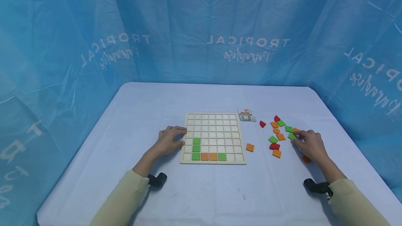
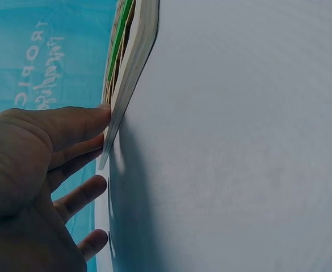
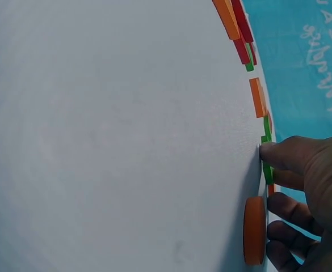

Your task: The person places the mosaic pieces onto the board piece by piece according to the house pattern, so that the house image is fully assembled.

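A square gridded wooden board (image 1: 216, 132) lies on the table, with green square tiles (image 1: 196, 148) and orange square tiles (image 1: 208, 156) in an L along its left and lower cells. My left hand (image 1: 169, 139) touches the board's left edge with thumb and fingertips, its fingers fairly straight. At the right my right hand (image 1: 311, 145) pinches a green tile (image 3: 268, 164) between thumb and finger, low over the table. An orange tile (image 1: 296, 130) lies partly under its fingers. Near the heel of that hand is an orange round piece (image 3: 254, 231).
Loose orange, green and red pieces (image 1: 274, 146) are scattered left of my right hand. A lone orange square (image 1: 250, 147) lies beside the board's right edge. A small pattern card (image 1: 246, 115) sits by its upper right corner. Blue cloth (image 1: 201, 58) hangs behind the white table (image 1: 213, 194).
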`<state>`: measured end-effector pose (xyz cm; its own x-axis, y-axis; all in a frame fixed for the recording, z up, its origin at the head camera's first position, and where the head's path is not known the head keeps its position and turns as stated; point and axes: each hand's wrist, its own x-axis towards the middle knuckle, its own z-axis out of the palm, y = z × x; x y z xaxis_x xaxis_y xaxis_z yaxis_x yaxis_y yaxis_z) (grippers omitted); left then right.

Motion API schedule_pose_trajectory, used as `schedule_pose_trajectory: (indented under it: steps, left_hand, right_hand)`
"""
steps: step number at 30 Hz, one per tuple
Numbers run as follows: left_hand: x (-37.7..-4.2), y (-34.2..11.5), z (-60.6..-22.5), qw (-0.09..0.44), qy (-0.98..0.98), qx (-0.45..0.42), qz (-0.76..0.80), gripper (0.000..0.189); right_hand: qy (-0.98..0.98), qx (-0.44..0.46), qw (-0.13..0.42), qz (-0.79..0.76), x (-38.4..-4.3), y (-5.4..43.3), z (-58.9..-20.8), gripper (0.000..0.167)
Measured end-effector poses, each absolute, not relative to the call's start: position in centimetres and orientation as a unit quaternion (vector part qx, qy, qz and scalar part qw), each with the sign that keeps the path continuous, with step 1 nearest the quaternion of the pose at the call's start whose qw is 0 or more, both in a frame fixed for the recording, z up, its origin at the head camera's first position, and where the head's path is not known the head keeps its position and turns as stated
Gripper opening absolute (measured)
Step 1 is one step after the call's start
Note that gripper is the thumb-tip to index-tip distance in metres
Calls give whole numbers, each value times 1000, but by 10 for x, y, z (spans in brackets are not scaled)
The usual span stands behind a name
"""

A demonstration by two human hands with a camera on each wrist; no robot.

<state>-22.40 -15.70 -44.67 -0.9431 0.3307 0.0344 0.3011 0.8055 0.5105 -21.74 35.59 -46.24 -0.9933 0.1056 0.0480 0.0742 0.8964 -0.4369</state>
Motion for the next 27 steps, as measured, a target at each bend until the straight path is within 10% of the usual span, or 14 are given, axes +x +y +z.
schedule_pose_trajectory:
  steps: [13, 27]
  left_hand:
    - [-225, -157, -446, 25, 951, 172, 257, 44]
    - [-223, -156, -445, 30, 953, 162, 255, 45]
  right_hand:
    - [-966, -13, 41, 256, -213, 341, -457, 38]
    - [-939, 166, 52, 295, -206, 221, -446, 26]
